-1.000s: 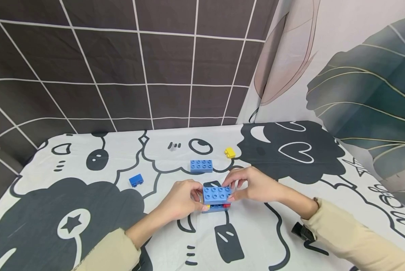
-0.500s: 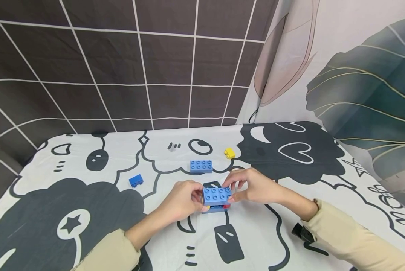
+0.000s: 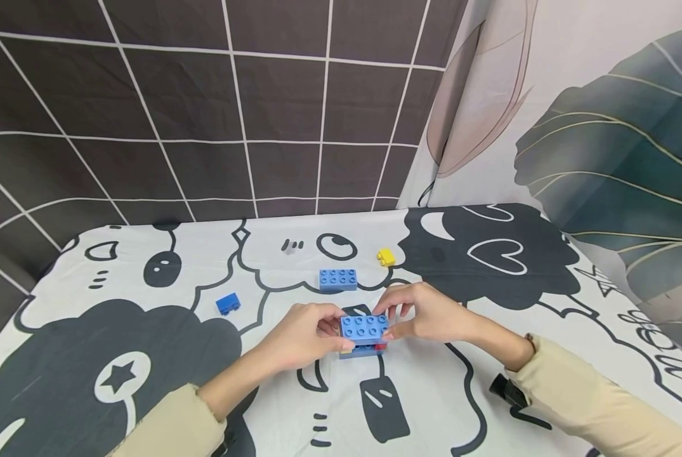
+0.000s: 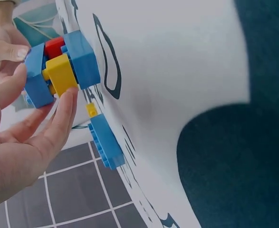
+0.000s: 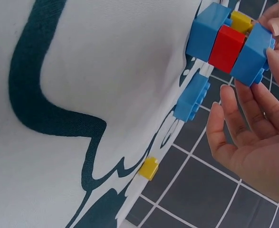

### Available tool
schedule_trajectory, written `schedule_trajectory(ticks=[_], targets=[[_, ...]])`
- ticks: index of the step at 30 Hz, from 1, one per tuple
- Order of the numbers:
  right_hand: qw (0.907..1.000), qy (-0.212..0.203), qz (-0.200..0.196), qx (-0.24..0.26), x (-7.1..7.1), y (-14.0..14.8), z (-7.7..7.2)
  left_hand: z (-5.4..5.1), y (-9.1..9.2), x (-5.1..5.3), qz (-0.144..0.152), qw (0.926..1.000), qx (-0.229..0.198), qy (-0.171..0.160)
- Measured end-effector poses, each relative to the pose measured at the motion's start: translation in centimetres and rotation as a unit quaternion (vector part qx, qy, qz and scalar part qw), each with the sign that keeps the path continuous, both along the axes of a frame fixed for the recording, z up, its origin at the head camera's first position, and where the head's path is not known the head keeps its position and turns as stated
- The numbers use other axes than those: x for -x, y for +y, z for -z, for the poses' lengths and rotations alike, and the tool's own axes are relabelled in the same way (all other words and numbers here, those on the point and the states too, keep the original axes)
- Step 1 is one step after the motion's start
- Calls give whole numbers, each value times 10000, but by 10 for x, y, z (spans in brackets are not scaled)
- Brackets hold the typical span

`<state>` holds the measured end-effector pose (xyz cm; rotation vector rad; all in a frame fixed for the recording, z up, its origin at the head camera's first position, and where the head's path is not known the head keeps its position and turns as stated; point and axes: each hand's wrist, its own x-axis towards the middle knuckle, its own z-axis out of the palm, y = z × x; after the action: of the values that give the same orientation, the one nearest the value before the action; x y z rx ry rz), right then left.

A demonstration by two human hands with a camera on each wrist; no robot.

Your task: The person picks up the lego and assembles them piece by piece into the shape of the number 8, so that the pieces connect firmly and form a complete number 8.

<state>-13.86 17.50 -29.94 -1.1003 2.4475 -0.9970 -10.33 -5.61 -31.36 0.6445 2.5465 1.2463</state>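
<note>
A blue building brick (image 3: 363, 329) with several studs lies on top of a small stack, one end in each hand. My left hand (image 3: 305, 335) holds its left end between thumb and fingers. At the right end, my right hand (image 3: 429, 312) pinches it the same way. Under it sit a yellow brick (image 4: 62, 74) and a red brick (image 5: 226, 47), both on a lower blue brick (image 4: 82, 59). Yellow studs show in a gap below the top brick in the left wrist view. One left fingertip lies by the yellow brick.
Behind the stack lies a loose blue brick (image 3: 337, 279). A small yellow brick (image 3: 386, 256) is farther back, and a small darker blue brick (image 3: 228, 303) lies to the left. A patterned black-and-white cloth (image 3: 283, 412) covers the surface; a dark gridded cloth (image 3: 192, 95) hangs behind.
My left hand has shifted slightly, its thumb now a little higher at the top brick's left end. The right hand and the loose bricks look unchanged.
</note>
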Motion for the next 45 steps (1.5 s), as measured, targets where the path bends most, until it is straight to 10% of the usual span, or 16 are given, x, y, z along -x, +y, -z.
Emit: schedule_trajectory(ticks=[45], targets=[[9991,214,-153,-336,1,-3,-4,1,1,-4,-180,9988,-417,161]])
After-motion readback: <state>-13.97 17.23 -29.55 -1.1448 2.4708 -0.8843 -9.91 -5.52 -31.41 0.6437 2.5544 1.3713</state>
